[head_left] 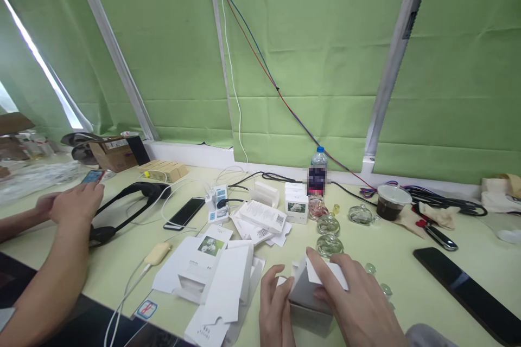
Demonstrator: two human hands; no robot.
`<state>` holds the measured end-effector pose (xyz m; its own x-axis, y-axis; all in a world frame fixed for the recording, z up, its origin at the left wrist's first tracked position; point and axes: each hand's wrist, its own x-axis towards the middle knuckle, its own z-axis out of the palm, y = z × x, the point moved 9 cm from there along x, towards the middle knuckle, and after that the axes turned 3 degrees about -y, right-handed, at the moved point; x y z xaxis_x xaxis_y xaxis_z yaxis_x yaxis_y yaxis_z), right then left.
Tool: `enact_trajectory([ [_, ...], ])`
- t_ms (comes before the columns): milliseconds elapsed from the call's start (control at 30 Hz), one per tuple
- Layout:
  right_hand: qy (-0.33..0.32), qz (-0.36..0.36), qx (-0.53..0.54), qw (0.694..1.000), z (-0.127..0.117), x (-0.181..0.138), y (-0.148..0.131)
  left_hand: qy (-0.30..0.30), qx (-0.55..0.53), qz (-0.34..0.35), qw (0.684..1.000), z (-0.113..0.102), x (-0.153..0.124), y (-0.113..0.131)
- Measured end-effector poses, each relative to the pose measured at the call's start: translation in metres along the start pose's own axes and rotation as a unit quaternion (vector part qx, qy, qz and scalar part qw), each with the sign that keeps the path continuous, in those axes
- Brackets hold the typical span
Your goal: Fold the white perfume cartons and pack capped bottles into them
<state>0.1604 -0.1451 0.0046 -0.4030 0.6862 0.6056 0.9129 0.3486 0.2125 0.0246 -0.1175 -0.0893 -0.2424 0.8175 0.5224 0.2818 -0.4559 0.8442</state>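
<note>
Between my two hands, at the table's front edge, is a small white carton [311,298] with a flap raised at its top. My left hand [277,303] grips its left side with curled fingers. Across the top and right side lies my right hand [358,298], its thumb and fingers pressing the flap. Just beyond the carton stand round clear glass bottles [329,245], and a pinkish one [316,209] sits farther back. Small greenish stoppers [370,268] lie right of my right hand. Flattened and part-folded white cartons [228,282] are heaped to the left.
Closed white boxes [296,207] stand beside a drink bottle [319,171]. A power strip [217,203], a phone [185,213] and a headset [122,206] lie left. A black phone [468,293] and lidded cup [391,201] are right. Another person's arms [61,238] reach in at far left.
</note>
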Motion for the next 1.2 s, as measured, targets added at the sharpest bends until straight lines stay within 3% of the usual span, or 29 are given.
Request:
enact_trajectory([
  [167, -0.020, 0.013, -0.007, 1.000, -0.003, 0.005, -0.004, 0.005, -0.019, -0.016, 1.000, 0.000, -0.003, -0.008],
  [333, -0.069, 0.017, -0.007, 0.997, 0.011, 0.006, -0.013, -0.008, -0.010, -0.029, 1.000, 0.006, -0.011, -0.022],
  [533, -0.089, 0.049, 0.010, 0.995, 0.028, -0.002, -0.010, -0.008, -0.039, 0.015, 0.999, 0.009, -0.020, -0.026],
  [700, -0.065, 0.002, 0.063, 0.996, 0.026, -0.011, -0.012, -0.054, -0.028, 0.031, 0.998, 0.015, -0.021, -0.022],
  [867, -0.080, 0.076, 0.094, 0.989, 0.023, -0.014, 0.004, -0.100, -0.025, 0.073, 0.992, 0.018, -0.018, -0.013],
  [1033, -0.059, 0.032, 0.104, 0.992, 0.026, -0.013, 0.001, -0.072, 0.009, 0.063, 0.995, 0.011, -0.018, -0.014],
  [1200, -0.070, 0.051, 0.100, 0.991, 0.037, -0.017, 0.000, -0.050, 0.010, 0.079, 0.996, 0.005, -0.018, -0.009],
])
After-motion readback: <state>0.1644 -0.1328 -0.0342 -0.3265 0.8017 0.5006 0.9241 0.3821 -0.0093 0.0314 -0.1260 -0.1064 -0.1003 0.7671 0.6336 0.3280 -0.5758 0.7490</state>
